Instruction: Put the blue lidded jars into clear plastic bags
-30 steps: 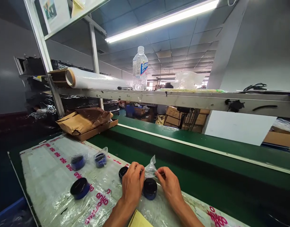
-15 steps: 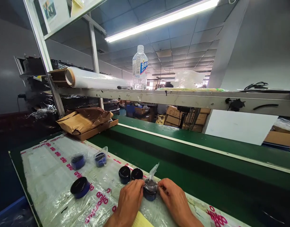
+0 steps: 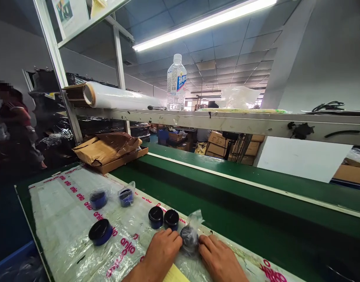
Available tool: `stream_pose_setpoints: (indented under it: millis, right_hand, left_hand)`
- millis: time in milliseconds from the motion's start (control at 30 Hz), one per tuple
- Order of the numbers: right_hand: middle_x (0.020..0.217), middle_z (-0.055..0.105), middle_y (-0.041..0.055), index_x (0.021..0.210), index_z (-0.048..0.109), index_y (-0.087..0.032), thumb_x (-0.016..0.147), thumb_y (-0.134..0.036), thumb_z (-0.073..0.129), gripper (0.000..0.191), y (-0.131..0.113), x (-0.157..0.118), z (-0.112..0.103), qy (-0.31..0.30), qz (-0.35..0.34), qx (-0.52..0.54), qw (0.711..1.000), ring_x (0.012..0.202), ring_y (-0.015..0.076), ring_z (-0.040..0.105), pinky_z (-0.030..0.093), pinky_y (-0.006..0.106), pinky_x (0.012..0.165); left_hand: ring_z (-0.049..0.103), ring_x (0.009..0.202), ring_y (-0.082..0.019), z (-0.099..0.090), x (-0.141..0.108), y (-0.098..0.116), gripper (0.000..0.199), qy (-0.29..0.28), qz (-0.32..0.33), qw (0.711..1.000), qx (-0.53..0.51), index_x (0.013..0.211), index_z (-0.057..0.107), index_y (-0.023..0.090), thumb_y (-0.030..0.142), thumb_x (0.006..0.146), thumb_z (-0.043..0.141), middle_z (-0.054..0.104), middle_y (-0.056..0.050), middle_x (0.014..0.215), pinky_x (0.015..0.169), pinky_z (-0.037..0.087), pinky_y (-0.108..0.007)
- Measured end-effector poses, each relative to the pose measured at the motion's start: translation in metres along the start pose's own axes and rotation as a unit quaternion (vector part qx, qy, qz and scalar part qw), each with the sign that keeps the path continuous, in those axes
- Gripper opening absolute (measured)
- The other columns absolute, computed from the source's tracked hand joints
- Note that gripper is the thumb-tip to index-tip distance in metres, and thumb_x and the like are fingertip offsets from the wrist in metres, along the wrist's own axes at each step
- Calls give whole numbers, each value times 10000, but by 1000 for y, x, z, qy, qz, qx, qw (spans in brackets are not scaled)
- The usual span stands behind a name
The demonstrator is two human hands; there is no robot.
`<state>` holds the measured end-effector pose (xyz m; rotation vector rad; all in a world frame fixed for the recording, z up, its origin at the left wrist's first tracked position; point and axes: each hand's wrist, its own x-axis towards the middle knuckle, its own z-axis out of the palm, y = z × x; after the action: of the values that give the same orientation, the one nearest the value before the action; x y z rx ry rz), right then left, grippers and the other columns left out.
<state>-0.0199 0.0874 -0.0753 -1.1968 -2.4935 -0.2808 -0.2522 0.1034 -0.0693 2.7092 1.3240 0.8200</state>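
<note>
A round blue item with a black top (image 3: 189,239) sits inside a clear plastic bag (image 3: 194,219) at the front middle of the table. My left hand (image 3: 165,246) grips the bag at its left side, fingers curled. Opposite it, my right hand (image 3: 216,252) has its fingers bent and closed on the bag's right side. The bag's open end stands up and away from me. Just left of it are two unbagged black-topped blue round items (image 3: 163,218). A yellow sheet (image 3: 176,274) lies partly under my left forearm.
Another unbagged round item (image 3: 100,232) lies to the left, and two bagged ones (image 3: 98,199) are behind it. Brown paper in a shallow carton (image 3: 123,159) sits at the back left. A green conveyor belt (image 3: 227,203) runs beyond the table, under a shelf holding a water bottle (image 3: 176,84).
The bag has come down over the round item and now covers it. My hands have moved slightly lower along its sides. A person has appeared at the far left.
</note>
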Motion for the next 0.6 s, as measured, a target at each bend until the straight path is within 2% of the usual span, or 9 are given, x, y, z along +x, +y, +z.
stream_pose_setpoints:
  millis: [133,200,267,367,433,533,600]
  right_hand:
    - [939,736,141,854,694,-158,731,56,579,273,-12,14,1,-55,62,-17,996,878,361,685,531,405,692]
    - [904,738,157,800,695,-151,700,47,596,242,-16,28,-10,-80,100,2,992,892,377,682,502,386,682]
    - [850,738,146,724,669,-158,698,19,594,194,-13,42,-29,-99,149,39,983,835,345,688,463,349,644]
    - [675,694,61,640,602,-185,734,-68,576,153,3,57,-65,-129,227,130,957,635,226,647,375,276,526]
    - [617,654,9,673,585,-199,777,-129,530,137,14,60,-87,-144,268,196,932,565,167,597,344,239,470]
    - [637,633,-15,734,569,-207,796,-146,454,145,19,54,-109,-137,309,251,907,570,139,561,373,219,477]
    - [659,624,-19,730,559,-215,777,-143,452,138,14,46,-114,-113,325,253,904,609,144,553,386,235,532]
  left_hand:
    - [625,822,-227,-6,6,3,295,-35,-36,997,-66,743,581,184,-107,741,530,658,-18,796,670,391,-281]
    - [614,781,-198,-14,12,5,279,-56,-59,989,-126,716,584,183,-93,675,567,649,6,758,652,362,-263]
    - [591,708,-164,-22,21,7,251,-68,-97,973,-198,691,588,183,-58,622,582,625,32,692,622,337,-249]
    - [540,598,-131,-30,39,7,163,-65,-187,930,-309,673,538,185,28,633,556,563,46,618,553,335,-228]
    - [508,529,-124,-33,50,7,117,-63,-239,892,-379,712,496,204,106,663,537,525,56,596,497,361,-217]
    - [466,452,-112,-36,57,10,136,-68,-278,839,-463,784,498,212,209,651,525,492,75,588,436,385,-218]
    - [452,439,-105,-37,53,14,215,-69,-285,815,-499,834,535,198,256,627,526,496,73,608,422,378,-219]
